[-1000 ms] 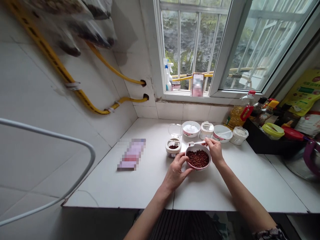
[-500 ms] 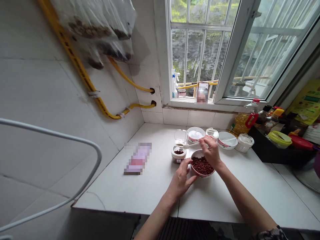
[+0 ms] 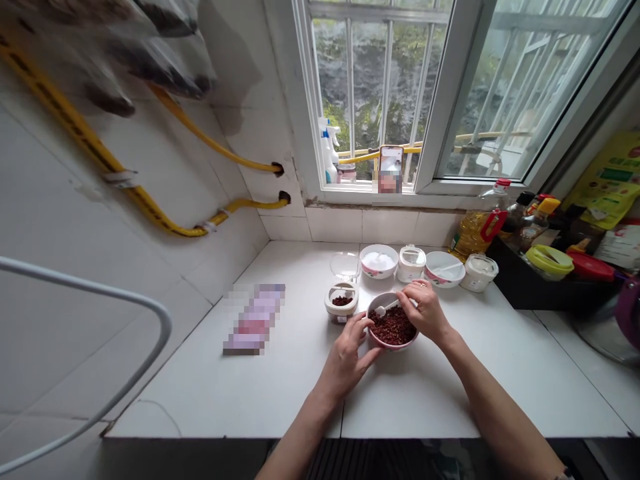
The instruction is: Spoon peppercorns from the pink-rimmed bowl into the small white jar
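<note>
A bowl (image 3: 393, 328) of dark red peppercorn-like grains stands on the white tiled counter (image 3: 280, 393). My left hand (image 3: 347, 353) grips its left side, fingers at the rim and thumb near the front. My right hand (image 3: 424, 308) pinches a small white spoon (image 3: 384, 310), whose head rests in the grains at the bowl's back left. Just left of the bowl is a lidded jar (image 3: 341, 301), its clear lid raised, with some of the same grains inside.
Behind stand a bowl of white powder (image 3: 379, 260), a white jar (image 3: 411, 263), a bowl with a spoon (image 3: 445, 269) and another jar (image 3: 481, 273). An oil bottle (image 3: 475, 227) and black box (image 3: 525, 277) are right. A blurred purple packet (image 3: 257, 320) lies left.
My right hand has brought the spoon from over the small jar down into the bowl's grains. My left hand still holds the bowl. The camera view has shifted.
</note>
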`<state>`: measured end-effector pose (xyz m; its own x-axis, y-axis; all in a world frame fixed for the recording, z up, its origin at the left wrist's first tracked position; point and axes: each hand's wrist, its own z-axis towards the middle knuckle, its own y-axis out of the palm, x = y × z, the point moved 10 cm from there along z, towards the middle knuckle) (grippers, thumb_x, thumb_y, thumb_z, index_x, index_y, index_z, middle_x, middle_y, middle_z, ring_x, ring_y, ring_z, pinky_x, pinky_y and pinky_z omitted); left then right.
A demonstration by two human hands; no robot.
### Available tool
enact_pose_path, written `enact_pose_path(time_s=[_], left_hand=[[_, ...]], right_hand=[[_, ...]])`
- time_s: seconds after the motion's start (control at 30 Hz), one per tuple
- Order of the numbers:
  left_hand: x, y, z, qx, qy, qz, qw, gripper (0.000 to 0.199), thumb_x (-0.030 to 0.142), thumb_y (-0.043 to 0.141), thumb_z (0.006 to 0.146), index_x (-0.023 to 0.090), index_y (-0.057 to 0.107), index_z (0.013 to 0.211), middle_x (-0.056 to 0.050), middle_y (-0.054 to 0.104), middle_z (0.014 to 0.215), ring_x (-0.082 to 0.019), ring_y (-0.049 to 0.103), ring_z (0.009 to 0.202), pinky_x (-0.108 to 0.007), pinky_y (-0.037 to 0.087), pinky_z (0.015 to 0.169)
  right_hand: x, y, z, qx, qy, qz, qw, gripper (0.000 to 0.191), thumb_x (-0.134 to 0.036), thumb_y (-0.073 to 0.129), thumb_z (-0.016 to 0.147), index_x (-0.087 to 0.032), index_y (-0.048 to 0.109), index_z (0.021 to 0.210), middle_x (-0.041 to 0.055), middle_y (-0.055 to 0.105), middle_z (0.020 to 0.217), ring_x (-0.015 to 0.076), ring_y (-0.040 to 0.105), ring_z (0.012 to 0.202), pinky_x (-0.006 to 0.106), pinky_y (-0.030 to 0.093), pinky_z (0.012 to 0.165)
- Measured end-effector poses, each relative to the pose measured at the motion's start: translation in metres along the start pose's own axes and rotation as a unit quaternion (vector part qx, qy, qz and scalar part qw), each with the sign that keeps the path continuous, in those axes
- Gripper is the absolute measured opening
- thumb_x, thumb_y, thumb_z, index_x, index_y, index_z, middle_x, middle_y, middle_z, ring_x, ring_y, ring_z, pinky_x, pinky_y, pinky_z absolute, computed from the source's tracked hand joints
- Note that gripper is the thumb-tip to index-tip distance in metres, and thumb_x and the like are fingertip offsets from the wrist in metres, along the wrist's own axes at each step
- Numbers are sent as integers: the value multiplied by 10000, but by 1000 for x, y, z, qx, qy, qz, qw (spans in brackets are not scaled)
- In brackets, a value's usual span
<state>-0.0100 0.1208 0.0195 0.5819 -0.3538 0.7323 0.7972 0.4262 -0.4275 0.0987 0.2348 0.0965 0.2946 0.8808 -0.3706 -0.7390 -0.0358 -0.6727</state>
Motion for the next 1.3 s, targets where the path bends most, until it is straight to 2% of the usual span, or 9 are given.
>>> enact_pose_path(time_s=[0.13,0.3,0.4,0.7,0.87,0.93,1.17,1.23,1.3], left_hand=[[1,-2,1,3,5,20,1000,441,127,685,806,256,529,1197,-101,532,1310,-267,584,1203,-403,623,861],[-1,0,1,-5,-1,13,1000,438,132,685,814,263,524,1199,-87,523,1309,-261,572,1214,-403,625,865],[0,-1,0,3,1,9,1000,422,143,682,821,263,532,1197,-92,526,1306,-261,578,1203,-400,624,862],[2,-2,1,-4,5,15,1000,331,154,664,831,246,558,1130,-104,544,1299,-267,583,1199,-406,603,879],[5,-3,0,0,14,25,1000,300,154,650,846,245,553,1115,-106,540,1291,-260,592,1175,-402,594,881],[6,-3,0,-3,16,35,999,296,153,649,849,244,549,1112,-109,537,1288,-263,587,1180,-413,587,896],[8,-5,0,0,19,53,998,256,184,650,863,239,561,1096,-100,551,1266,-257,607,1147,-426,580,909],[9,-5,0,2,21,53,998,247,192,651,866,239,566,1093,-97,553,1260,-252,613,1133,-423,581,905],[9,-5,0,2,22,54,998,241,196,651,868,240,569,1091,-95,554,1255,-247,617,1123,-419,582,901]], right_hand=[[12,-8,-1,30,34,20,999,345,-267,478,931,-220,547,596,3,627,600,167,566,617,368,402,885],[9,10,-4,-20,25,48,998,368,-263,489,925,-213,510,561,-6,617,593,155,572,610,365,397,885],[10,13,-4,-23,40,61,997,384,-290,473,931,-214,503,555,-10,598,568,151,551,593,351,411,856],[39,0,-6,12,151,114,982,388,-362,482,884,-204,529,533,-5,548,529,154,517,543,282,402,583],[32,-5,-4,37,107,75,991,351,-310,505,859,-203,542,528,-4,591,547,151,535,561,342,432,790],[30,-4,-4,35,99,75,992,351,-303,499,864,-201,553,532,-1,602,553,151,541,572,353,425,828],[46,-2,-7,19,172,138,975,349,-362,497,868,-192,598,581,13,614,580,160,559,591,272,416,607],[44,-2,-7,16,167,140,976,336,-347,500,869,-193,600,587,16,624,589,164,569,592,279,422,618],[36,-2,-5,14,130,115,985,324,-310,514,865,-199,586,569,26,650,624,174,594,631,308,438,703]])
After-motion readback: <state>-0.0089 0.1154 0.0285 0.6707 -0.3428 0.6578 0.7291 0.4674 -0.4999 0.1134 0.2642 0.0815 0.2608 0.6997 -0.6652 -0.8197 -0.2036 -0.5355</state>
